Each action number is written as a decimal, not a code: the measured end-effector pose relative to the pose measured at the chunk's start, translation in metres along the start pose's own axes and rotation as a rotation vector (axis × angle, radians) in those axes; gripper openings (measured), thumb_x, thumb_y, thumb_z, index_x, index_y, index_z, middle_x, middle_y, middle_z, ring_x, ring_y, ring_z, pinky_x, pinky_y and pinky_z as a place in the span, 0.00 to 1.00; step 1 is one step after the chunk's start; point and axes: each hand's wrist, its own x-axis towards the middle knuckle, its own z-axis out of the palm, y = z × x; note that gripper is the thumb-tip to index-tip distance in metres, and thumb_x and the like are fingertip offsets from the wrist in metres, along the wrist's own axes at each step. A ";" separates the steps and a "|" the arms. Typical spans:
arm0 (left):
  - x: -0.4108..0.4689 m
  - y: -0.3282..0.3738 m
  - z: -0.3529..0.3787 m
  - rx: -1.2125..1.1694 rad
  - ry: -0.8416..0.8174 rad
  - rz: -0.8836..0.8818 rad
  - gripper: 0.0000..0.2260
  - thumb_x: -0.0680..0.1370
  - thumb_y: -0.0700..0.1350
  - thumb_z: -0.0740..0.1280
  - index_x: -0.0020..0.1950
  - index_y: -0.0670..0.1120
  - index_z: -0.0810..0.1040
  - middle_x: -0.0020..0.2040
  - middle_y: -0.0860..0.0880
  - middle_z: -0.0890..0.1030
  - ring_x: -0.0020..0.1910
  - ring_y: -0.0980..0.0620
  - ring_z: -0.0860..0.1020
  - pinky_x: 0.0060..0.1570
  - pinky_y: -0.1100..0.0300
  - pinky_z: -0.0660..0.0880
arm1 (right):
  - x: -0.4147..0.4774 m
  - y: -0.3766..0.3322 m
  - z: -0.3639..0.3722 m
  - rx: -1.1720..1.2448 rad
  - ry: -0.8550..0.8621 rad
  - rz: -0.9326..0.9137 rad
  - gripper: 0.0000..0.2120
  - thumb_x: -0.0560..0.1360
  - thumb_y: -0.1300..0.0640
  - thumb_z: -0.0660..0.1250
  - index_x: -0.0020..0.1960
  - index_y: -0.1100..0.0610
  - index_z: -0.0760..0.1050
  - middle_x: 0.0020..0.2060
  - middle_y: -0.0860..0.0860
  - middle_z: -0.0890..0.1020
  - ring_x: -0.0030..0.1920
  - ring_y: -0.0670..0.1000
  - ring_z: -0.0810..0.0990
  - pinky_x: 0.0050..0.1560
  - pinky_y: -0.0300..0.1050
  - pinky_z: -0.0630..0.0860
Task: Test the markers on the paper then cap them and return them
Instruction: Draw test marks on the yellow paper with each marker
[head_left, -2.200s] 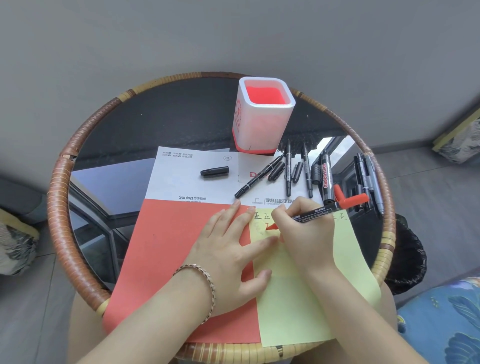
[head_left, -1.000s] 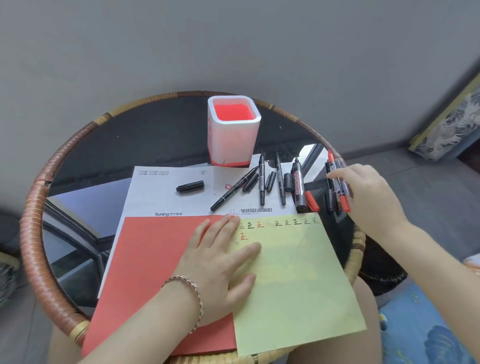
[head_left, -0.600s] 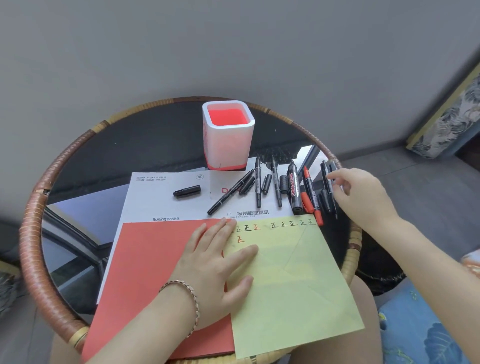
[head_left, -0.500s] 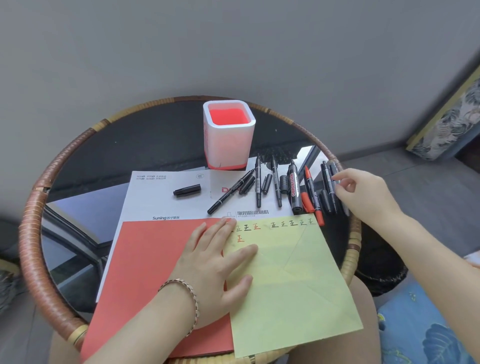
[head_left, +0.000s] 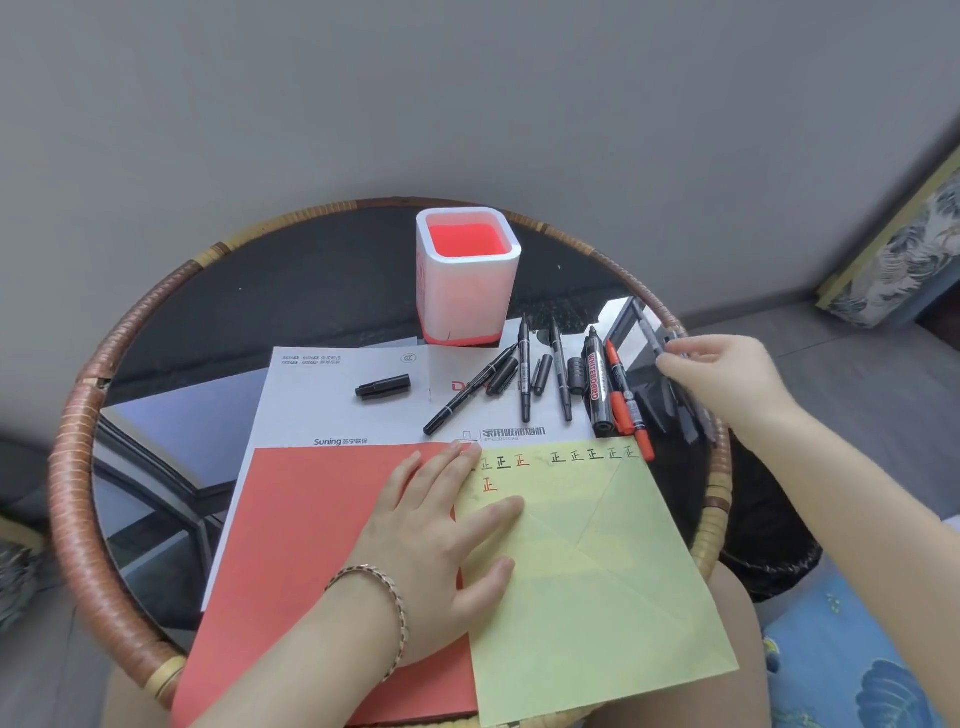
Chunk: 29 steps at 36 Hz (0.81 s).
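My left hand lies flat, fingers spread, across the seam of a red paper and a yellow paper that bears a row of small black and red test marks. Several markers lie in a row beyond the yellow paper: thin black ones, a thick whiteboard marker and a red marker. My right hand is at the row's right end, its thumb and forefinger pinching a grey marker. A loose black cap rests on the white printed sheet.
A white holder with a red inside stands at the back of the round glass table, whose rattan rim curves round the left. A black bin sits on the floor to the right, with a blue patterned cushion nearer me.
My right hand stopped writing, laid the red marker down among the others, and now pinches a grey marker at the right end. My left hand stayed on the papers.
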 end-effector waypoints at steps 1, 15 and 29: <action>0.000 0.000 0.000 -0.002 -0.001 0.000 0.18 0.70 0.59 0.58 0.59 0.61 0.71 0.65 0.42 0.74 0.66 0.48 0.65 0.64 0.50 0.57 | -0.004 -0.003 -0.004 0.133 -0.032 0.039 0.15 0.73 0.58 0.67 0.60 0.59 0.76 0.46 0.55 0.81 0.37 0.48 0.74 0.35 0.36 0.73; 0.000 0.000 0.001 -0.021 -0.009 0.000 0.18 0.70 0.59 0.58 0.59 0.60 0.74 0.65 0.42 0.74 0.66 0.44 0.71 0.63 0.48 0.58 | -0.077 -0.021 0.018 0.773 -0.286 0.089 0.09 0.78 0.60 0.59 0.41 0.58 0.74 0.28 0.51 0.82 0.32 0.49 0.82 0.35 0.39 0.80; 0.001 0.002 -0.001 -0.024 -0.005 0.002 0.18 0.69 0.58 0.58 0.58 0.59 0.73 0.65 0.41 0.74 0.65 0.43 0.72 0.62 0.48 0.59 | -0.098 -0.034 0.083 0.464 -0.030 -0.099 0.17 0.69 0.56 0.72 0.27 0.61 0.68 0.17 0.50 0.73 0.18 0.44 0.71 0.25 0.33 0.69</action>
